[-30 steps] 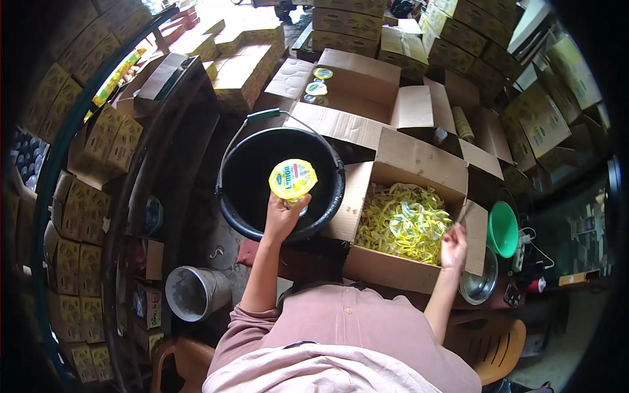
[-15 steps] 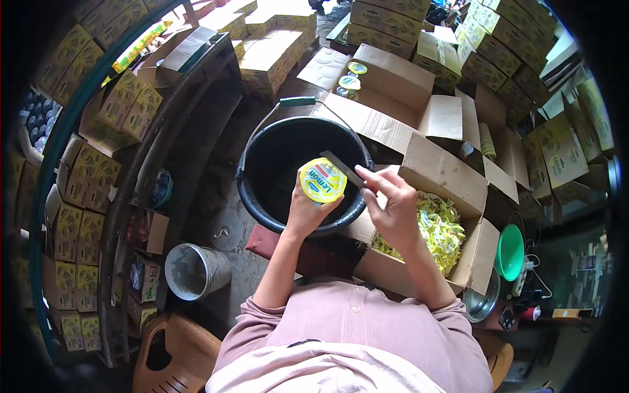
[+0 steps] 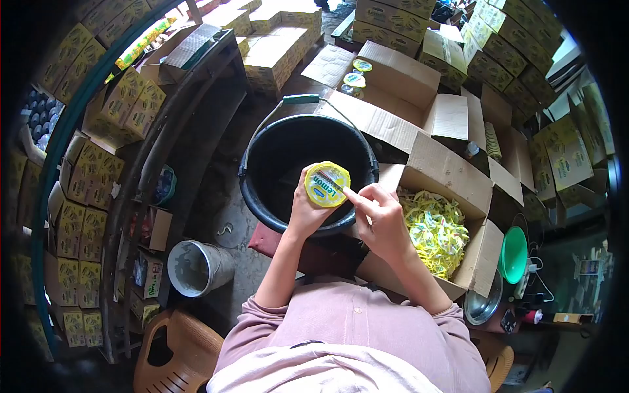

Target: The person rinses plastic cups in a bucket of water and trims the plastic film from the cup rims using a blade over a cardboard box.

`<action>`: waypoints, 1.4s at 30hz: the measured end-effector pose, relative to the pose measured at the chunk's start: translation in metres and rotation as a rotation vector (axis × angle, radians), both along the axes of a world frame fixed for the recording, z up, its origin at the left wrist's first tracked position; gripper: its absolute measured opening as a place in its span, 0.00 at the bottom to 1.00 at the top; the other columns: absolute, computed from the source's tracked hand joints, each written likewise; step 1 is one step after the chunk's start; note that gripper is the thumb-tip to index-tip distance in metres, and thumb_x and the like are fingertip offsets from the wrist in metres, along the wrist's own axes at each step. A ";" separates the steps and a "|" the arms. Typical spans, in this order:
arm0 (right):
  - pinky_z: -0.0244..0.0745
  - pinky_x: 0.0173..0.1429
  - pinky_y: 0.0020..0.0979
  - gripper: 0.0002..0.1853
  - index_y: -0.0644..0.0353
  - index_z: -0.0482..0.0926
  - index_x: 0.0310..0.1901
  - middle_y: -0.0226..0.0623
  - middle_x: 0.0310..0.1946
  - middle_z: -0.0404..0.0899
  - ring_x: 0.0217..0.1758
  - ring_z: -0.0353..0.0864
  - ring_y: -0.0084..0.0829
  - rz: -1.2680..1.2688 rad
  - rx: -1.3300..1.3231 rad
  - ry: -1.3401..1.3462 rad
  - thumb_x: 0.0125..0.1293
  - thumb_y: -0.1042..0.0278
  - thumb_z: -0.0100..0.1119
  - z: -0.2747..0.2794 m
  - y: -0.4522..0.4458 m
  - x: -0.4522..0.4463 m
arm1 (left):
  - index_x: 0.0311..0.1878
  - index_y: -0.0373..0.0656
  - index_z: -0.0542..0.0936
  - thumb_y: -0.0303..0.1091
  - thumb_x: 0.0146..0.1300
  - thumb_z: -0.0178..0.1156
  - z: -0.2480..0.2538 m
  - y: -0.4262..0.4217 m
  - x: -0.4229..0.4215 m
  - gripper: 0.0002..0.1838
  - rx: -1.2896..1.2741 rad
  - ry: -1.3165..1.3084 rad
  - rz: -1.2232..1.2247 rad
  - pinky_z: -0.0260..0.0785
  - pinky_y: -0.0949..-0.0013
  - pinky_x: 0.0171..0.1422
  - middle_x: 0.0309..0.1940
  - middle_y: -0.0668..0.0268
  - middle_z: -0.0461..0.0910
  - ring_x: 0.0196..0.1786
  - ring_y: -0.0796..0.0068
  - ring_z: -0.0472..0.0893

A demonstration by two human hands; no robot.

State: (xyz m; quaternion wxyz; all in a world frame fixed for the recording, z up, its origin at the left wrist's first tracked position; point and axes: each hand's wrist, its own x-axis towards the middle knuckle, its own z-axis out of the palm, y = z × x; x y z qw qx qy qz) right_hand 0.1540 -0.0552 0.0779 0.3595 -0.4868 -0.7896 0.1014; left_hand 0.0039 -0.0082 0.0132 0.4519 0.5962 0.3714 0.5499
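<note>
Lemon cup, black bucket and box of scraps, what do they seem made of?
Cup: shiny printed lid, probably film or foil; left hand hides most of its body. Bucket: likely plastic, perhaps rubber: dull black sheen, thick rim. Box: matte brown cardboard, judging by its folded flaps.

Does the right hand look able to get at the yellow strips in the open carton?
Probably yes: the carton is open on top and the yellow strips lie uncovered beside the right hand. That hand is busy at the lemon cup, though, so it would have to leave that first.
</note>
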 end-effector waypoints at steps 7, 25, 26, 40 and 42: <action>0.63 0.42 0.32 0.19 0.59 0.78 0.44 0.35 0.28 0.70 0.31 0.73 0.32 0.036 -0.032 -0.024 0.46 0.81 0.55 0.005 0.002 0.000 | 0.51 0.42 0.67 0.26 0.37 0.71 -0.002 0.001 -0.001 0.34 -0.026 -0.029 -0.052 0.68 0.72 0.52 0.44 0.65 0.73 0.47 0.75 0.74; 0.62 0.41 0.33 0.18 0.59 0.78 0.42 0.35 0.27 0.72 0.31 0.73 0.33 0.025 -0.098 -0.116 0.47 0.81 0.54 0.019 -0.021 0.034 | 0.53 0.42 0.62 0.23 0.38 0.69 -0.007 0.002 0.002 0.36 0.051 0.038 0.064 0.67 0.73 0.53 0.44 0.63 0.71 0.48 0.74 0.73; 0.62 0.41 0.33 0.18 0.59 0.78 0.42 0.35 0.27 0.72 0.31 0.73 0.33 0.017 -0.086 -0.109 0.47 0.81 0.54 0.021 -0.022 0.036 | 0.54 0.42 0.61 0.22 0.39 0.68 -0.010 0.002 0.002 0.36 0.015 -0.025 0.044 0.67 0.73 0.53 0.44 0.63 0.71 0.48 0.74 0.73; 0.67 0.31 0.29 0.17 0.59 0.80 0.41 0.38 0.25 0.72 0.26 0.72 0.32 -0.103 -0.115 0.290 0.48 0.83 0.54 0.016 0.001 0.026 | 0.51 0.40 0.61 0.24 0.33 0.74 -0.004 -0.001 0.001 0.40 0.041 0.069 0.253 0.68 0.75 0.52 0.43 0.63 0.70 0.47 0.76 0.73; 0.67 0.34 0.31 0.17 0.58 0.80 0.42 0.37 0.24 0.72 0.26 0.73 0.33 -0.069 -0.100 0.252 0.48 0.82 0.53 0.016 0.000 0.012 | 0.51 0.38 0.64 0.27 0.32 0.75 -0.002 0.001 0.001 0.40 0.055 0.098 0.281 0.70 0.75 0.50 0.40 0.64 0.74 0.43 0.76 0.76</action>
